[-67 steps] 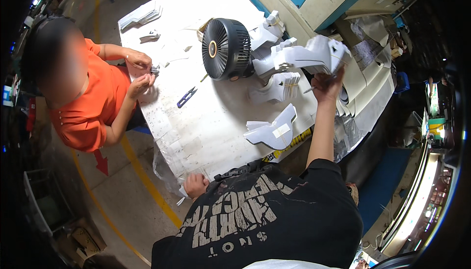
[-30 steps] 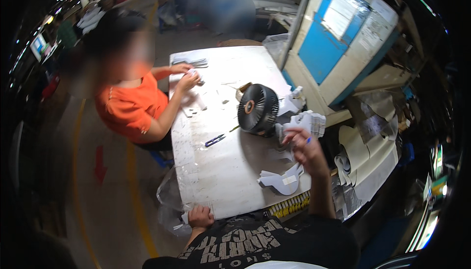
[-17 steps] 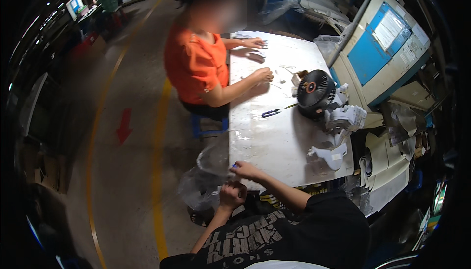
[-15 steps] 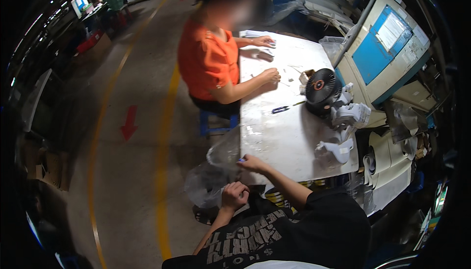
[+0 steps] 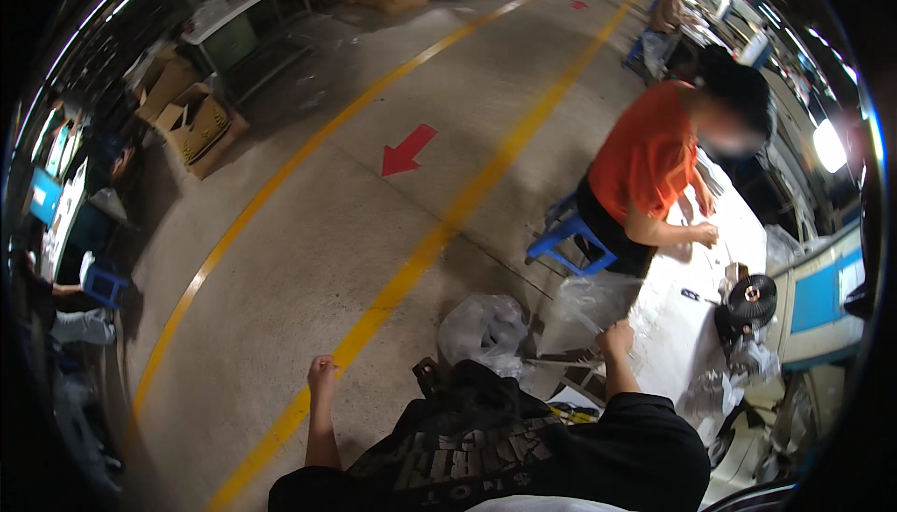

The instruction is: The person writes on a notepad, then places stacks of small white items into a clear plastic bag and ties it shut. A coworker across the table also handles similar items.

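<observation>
1. Two hands are out: the right hand (image 5: 616,336) is closed on the edge of a clear crumpled plastic bag (image 5: 587,305) at the near left corner of the white worktable (image 5: 668,348).
2. The left hand (image 5: 321,372) hangs curled into a loose fist over the grey concrete floor (image 5: 308,232), holding nothing.
3. A second, whitish plastic bag (image 5: 484,330) sits on the floor just beside it.
4. The small black round fan (image 5: 750,299) and white moulded plastic parts (image 5: 710,391) lie on the table, well right of both hands; judging by that, the bag is gripped but nothing is in it yet.
5. Far side, a person in an orange shirt (image 5: 649,162) works at the table.
</observation>
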Motion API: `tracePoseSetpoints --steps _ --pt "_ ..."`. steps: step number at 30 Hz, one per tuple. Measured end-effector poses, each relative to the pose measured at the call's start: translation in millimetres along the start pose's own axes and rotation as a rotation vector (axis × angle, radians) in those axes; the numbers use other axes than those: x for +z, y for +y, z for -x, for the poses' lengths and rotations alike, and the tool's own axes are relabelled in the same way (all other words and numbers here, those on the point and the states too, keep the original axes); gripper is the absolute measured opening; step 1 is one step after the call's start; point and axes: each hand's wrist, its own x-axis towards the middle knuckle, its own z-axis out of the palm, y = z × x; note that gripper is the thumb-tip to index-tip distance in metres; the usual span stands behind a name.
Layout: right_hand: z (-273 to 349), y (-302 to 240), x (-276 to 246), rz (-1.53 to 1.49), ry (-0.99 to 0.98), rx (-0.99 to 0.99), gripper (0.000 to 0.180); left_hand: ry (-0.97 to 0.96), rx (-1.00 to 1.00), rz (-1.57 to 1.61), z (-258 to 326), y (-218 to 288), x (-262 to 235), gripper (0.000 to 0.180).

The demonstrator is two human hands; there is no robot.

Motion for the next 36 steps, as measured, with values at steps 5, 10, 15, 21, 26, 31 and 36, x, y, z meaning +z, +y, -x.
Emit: tracePoseSetpoints --steps 5,10,15,21,26,31,36 --pt "-45 0 55 0.487 -0.029 0.050 0.042 0.054 -0.091 0.175 -57 3 7 0.024" --pt "-77 -11 66 0.682 -0.309 0.073 0.031 -0.355 -0.093 0.133 -75 112 97 0.034" --pt "-137 -88 54 0.071 -0.727 0.130 0.034 -0.750 0.090 -0.219 -162 195 155 0.039" --pt "-219 -279 82 0.137 -0.616 -0.769 0.057 -0.532 -0.348 -0.318 -306 206 207 0.044" --pt "-199 -497 -13 -0.121 -0.860 -0.974 0.052 -0.549 -0.449 -0.187 -384 260 200 0.045" --pt "-285 -571 -4 -0.116 -0.815 -0.889 0.050 -0.758 -0.084 -0.352 -473 311 235 0.044" --pt "-404 -559 7 -0.158 -0.794 -0.511 0.049 -0.597 -0.716 -0.274 -598 443 335 0.043"
